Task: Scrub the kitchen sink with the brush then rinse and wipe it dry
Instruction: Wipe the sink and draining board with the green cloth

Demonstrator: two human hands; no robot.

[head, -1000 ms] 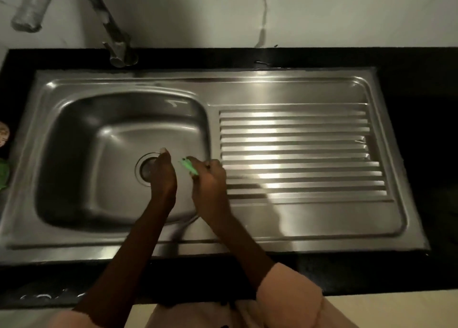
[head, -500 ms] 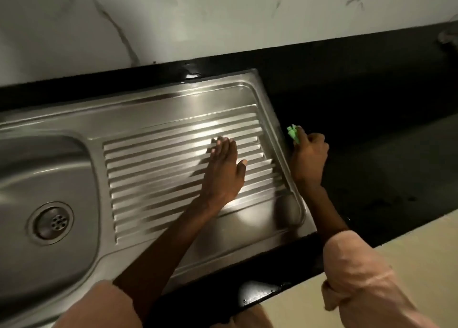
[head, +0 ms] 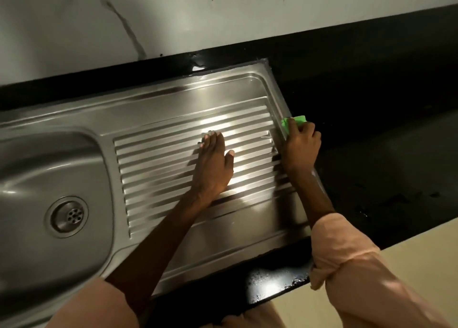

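Sink (head: pixel 173 99) ribbed steel; right hand (head: pixel 301 149) grips green brush (head: pixel 295 122).

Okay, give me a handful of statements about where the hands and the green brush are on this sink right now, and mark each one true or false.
1. The left hand lies flat on the ribbed drainboard. True.
2. The right hand grips the green brush at the sink's right edge. True.
3. The green brush is down in the basin over the drain. False: it is at the far right rim, beside the black counter.
4. The left hand holds a cloth. False: its fingers are straight and hold nothing.
5. Both sleeves are pushed up above the wrists. True.
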